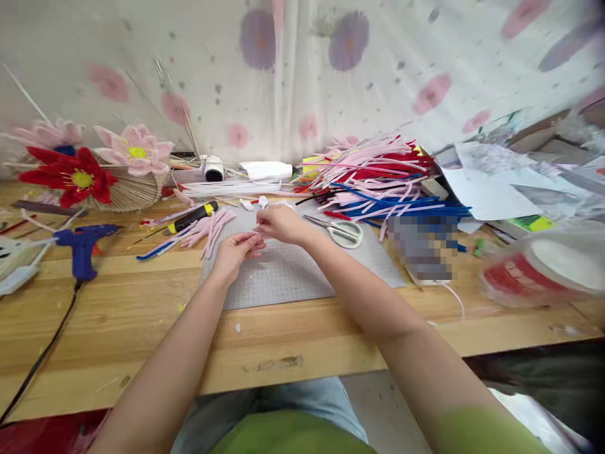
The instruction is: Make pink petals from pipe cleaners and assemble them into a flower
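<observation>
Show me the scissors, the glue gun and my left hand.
Scissors (333, 229): head view, where the handles meet the blades.
Glue gun (84, 247): head view, on the blue body above the grip.
Left hand (230, 257): head view, back of the hand.

This seems to be a small craft workshop, at home or not I cannot tell: the table (142, 334) carries 1 glue gun (84, 251), scissors (336, 229), a mat (283, 280), fuzzy stems (363, 167) and 3 fuzzy flowers (66, 176).

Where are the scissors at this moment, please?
In the head view, the scissors lie on the gray gridded mat, right of the person's right hand and in front of the colorful stems.
</observation>
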The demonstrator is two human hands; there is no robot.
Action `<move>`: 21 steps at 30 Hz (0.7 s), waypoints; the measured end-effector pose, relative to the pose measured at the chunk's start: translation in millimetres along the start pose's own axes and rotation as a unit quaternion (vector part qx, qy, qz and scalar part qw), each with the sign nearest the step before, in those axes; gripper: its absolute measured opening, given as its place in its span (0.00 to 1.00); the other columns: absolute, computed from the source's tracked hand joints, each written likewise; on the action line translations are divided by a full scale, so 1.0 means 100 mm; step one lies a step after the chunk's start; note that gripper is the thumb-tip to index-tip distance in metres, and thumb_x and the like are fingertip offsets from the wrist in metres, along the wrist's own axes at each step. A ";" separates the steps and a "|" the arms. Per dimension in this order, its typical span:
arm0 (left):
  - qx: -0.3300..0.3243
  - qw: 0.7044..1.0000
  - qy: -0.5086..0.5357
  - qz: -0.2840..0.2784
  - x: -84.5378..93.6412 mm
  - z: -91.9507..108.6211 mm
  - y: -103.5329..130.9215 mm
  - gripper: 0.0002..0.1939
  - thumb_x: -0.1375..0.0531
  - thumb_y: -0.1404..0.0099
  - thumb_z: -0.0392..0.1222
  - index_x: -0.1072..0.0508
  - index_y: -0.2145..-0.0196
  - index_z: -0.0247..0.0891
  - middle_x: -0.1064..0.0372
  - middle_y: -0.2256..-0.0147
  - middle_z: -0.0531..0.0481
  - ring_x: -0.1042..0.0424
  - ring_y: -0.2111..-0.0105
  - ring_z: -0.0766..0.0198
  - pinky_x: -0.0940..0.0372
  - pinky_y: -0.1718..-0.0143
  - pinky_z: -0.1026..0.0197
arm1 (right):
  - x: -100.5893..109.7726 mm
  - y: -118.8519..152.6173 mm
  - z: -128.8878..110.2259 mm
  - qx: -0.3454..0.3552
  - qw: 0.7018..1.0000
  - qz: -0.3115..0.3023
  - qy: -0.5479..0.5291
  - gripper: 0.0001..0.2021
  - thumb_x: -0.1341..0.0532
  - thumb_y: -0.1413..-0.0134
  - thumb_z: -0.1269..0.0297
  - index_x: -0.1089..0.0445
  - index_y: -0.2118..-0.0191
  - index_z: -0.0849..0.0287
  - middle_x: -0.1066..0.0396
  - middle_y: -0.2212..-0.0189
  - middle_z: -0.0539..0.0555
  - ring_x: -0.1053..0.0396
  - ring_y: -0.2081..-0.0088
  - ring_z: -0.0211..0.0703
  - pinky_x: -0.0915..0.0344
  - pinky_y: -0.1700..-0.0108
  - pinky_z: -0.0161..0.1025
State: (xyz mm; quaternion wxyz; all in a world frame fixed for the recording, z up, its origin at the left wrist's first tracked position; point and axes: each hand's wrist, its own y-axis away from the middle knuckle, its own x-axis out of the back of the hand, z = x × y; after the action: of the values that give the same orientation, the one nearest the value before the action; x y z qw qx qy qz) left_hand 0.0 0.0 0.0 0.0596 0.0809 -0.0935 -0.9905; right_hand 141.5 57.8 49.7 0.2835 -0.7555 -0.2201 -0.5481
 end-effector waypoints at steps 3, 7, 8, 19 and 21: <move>-0.020 0.999 -0.047 -0.012 -0.02 -0.03 -0.04 0.19 0.32 0.62 0.46 0.27 0.72 0.31 0.27 0.75 0.47 0.26 0.72 0.60 0.32 0.74 0.63 | 0.03 -0.04 0.02 0.004 0.999 -0.045 0.004 0.11 0.44 0.50 0.62 0.28 0.65 0.61 0.27 0.66 0.55 0.33 0.66 0.41 0.52 0.70 0.35; -0.041 0.995 -0.088 -0.020 -0.05 -0.07 -0.08 0.18 0.32 0.63 0.47 0.27 0.75 0.32 0.27 0.76 0.48 0.26 0.73 0.59 0.33 0.75 0.61 | 0.04 -0.13 0.08 0.018 0.996 -0.087 -0.019 0.08 0.42 0.53 0.64 0.29 0.69 0.61 0.27 0.68 0.55 0.34 0.67 0.40 0.52 0.71 0.34; -0.044 0.995 -0.092 -0.023 -0.06 -0.07 -0.09 0.18 0.32 0.63 0.47 0.27 0.75 0.33 0.27 0.76 0.48 0.26 0.73 0.59 0.33 0.74 0.61 | 0.05 -0.16 0.11 0.022 0.994 -0.099 -0.037 0.07 0.42 0.53 0.65 0.29 0.70 0.62 0.27 0.70 0.54 0.35 0.68 0.39 0.52 0.71 0.34; -0.045 0.991 -0.098 -0.079 -0.16 0.02 0.01 0.21 0.32 0.61 0.51 0.28 0.73 0.32 0.27 0.77 0.47 0.27 0.74 0.60 0.31 0.71 0.59 | -0.15 -0.24 0.49 0.026 0.844 -0.217 -0.489 0.09 0.38 0.62 0.65 0.38 0.78 0.63 0.38 0.83 0.45 0.42 0.78 0.31 0.47 0.73 0.31; -0.043 0.994 -0.075 -0.072 -0.18 0.02 0.02 0.21 0.33 0.59 0.52 0.30 0.72 0.32 0.28 0.77 0.48 0.26 0.73 0.60 0.31 0.71 0.59 | -0.24 -0.22 0.48 -0.003 0.811 -0.194 -0.552 0.09 0.38 0.63 0.64 0.38 0.78 0.63 0.38 0.82 0.44 0.43 0.79 0.30 0.48 0.75 0.30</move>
State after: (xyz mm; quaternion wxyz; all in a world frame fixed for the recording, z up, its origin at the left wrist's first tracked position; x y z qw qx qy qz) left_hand 17.2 0.7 5.1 -0.0160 0.0100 -0.0489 -0.9986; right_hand 154.1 105.9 19.8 0.0001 -0.8734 -0.4798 -0.0831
